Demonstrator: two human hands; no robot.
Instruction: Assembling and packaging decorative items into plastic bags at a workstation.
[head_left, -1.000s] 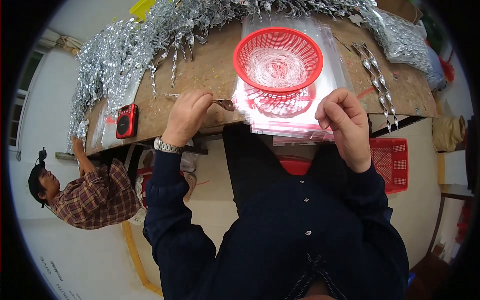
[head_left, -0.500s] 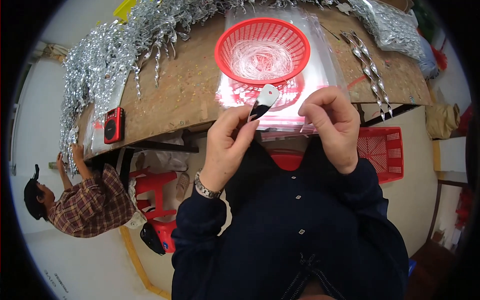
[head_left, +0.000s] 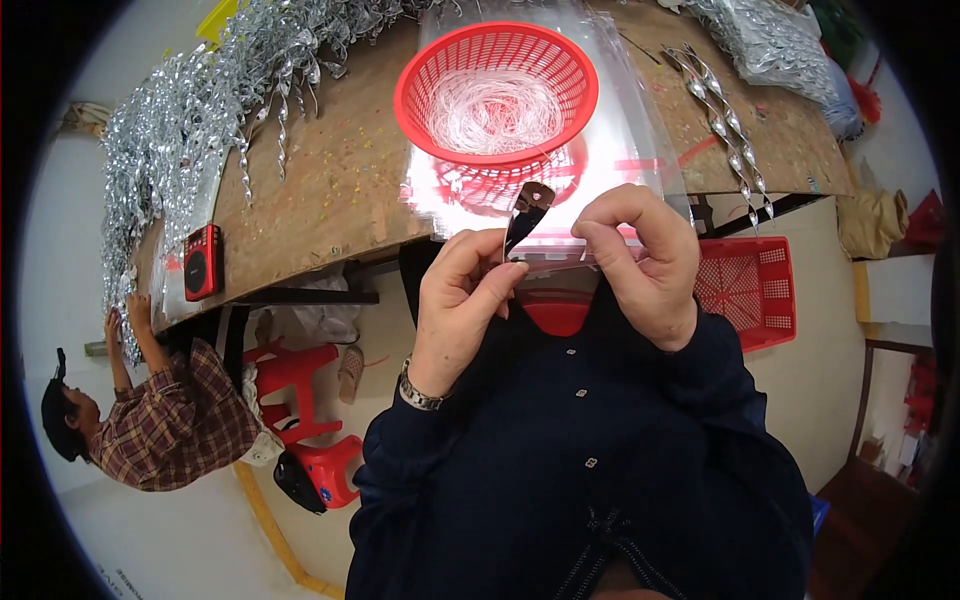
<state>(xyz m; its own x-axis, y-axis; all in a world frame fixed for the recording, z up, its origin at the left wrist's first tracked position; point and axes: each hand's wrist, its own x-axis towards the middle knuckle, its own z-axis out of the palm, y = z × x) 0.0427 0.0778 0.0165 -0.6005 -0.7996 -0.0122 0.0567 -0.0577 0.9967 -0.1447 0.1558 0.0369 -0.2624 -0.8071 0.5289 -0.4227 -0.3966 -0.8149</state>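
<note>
A shiny, mirror-like foil strip (head_left: 529, 212), rounded at its top and pierced by a small hole, stands up from the fingers of my left hand (head_left: 458, 305). Thumb and forefinger pinch its lower end. To the right, at about the same height, my right hand (head_left: 648, 262) is closed in a pinch; whatever is between those fingertips is too fine to make out. Just beyond both hands, a red plastic basket (head_left: 412, 112) holds a loose coil of pale thread (head_left: 495, 112). It rests on clear plastic sheets (head_left: 620, 110).
Silver twisted garlands (head_left: 165, 150) heap along the table's left and far side; two twisted strands (head_left: 722, 125) hang over its right edge. A red radio (head_left: 203, 263) sits left. Beneath are a red crate (head_left: 780, 290) and red stools (head_left: 295, 385). Another person (head_left: 175, 420) works at far left.
The foil strip has tilted more upright and turned from bright to dark. My right hand has shifted slightly left and down. The whole view has shifted a little.
</note>
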